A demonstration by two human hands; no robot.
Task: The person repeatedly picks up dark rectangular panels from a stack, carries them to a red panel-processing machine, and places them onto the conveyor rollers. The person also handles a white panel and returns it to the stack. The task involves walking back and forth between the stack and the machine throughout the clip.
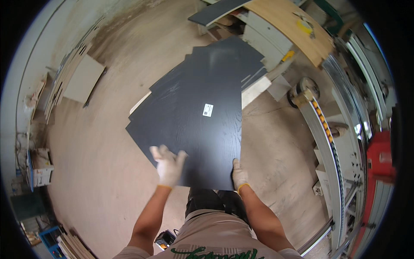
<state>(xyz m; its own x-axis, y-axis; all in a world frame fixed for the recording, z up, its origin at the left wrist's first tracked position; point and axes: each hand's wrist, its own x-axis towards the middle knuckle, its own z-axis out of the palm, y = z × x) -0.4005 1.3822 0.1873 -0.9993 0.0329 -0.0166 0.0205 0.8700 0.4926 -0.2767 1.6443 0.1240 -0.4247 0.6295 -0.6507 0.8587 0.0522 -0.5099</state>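
A black wood-grain panel (217, 146) with a small white label (208, 110) lies in front of me, its near end close to my waist. Beneath it, several more black boards (148, 123) are stacked out of line, so their corners fan out. My right hand (240, 176), in a pale glove with a yellow cuff, grips the panel's right edge near its closest corner, thumb on top. At the near left of the panel, my gloved left hand (168, 167) has its fingers spread; whether it touches the surface I cannot tell.
Pale timber (255, 91) shows beneath the stack. Beyond stands a workbench with a wooden top (276, 17). To the right runs a machine rail with orange rollers (322, 118), near a round drum (307, 88). Boards lean against the left wall, including a beige sheet (84, 78).
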